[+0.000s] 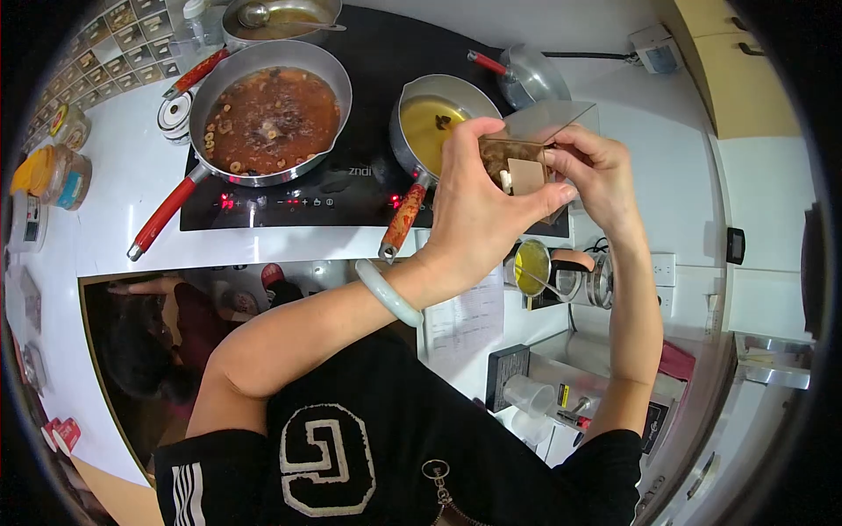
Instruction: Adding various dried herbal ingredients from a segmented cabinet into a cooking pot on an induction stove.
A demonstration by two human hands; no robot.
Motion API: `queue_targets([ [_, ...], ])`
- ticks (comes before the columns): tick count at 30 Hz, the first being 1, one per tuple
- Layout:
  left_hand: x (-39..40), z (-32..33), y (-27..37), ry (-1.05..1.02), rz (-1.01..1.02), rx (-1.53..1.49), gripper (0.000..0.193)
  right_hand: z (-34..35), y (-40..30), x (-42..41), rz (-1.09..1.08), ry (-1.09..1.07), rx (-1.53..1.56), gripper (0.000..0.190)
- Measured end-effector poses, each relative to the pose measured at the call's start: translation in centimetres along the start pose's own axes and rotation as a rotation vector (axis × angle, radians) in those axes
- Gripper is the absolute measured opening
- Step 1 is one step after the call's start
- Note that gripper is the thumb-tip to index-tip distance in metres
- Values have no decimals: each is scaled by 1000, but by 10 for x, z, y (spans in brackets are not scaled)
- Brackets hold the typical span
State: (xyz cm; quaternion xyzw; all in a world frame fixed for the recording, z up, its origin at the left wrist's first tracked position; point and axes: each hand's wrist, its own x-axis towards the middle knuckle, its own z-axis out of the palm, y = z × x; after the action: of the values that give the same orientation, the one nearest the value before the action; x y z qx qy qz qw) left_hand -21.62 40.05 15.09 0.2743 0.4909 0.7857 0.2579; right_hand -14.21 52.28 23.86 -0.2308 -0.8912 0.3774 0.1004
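My left hand grips a clear plastic box with a raised lid and brown dried pieces inside, held over the right edge of the cooktop. At the box's right side, the fingers of my right hand are bent against it; whether they pinch something is hidden. Just left of the box, a saucepan with yellow liquid and a few dark pieces sits on the black induction cooktop. Further left, a larger pan holds reddish-brown liquid with small ring-shaped pieces floating in it.
Another pan with a ladle stands at the back left, and an empty metal pan at the back right. A measuring cup of yellow liquid stands near my forearms. Jars line the left counter. Another person crouches below the counter.
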Motion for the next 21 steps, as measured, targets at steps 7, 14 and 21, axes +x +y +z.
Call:
queue_targets([
  [7, 9, 1, -1, -20, -11, -15, 73, 1, 6, 4, -216, 89, -175, 13],
  [14, 20, -26, -1, 33, -192, -272, 72, -2, 5, 22, -2, 142, 136, 13],
  [21, 21, -70, 24, 177, -276, -59, 56, -14, 12, 43, -37, 205, 348, 18],
])
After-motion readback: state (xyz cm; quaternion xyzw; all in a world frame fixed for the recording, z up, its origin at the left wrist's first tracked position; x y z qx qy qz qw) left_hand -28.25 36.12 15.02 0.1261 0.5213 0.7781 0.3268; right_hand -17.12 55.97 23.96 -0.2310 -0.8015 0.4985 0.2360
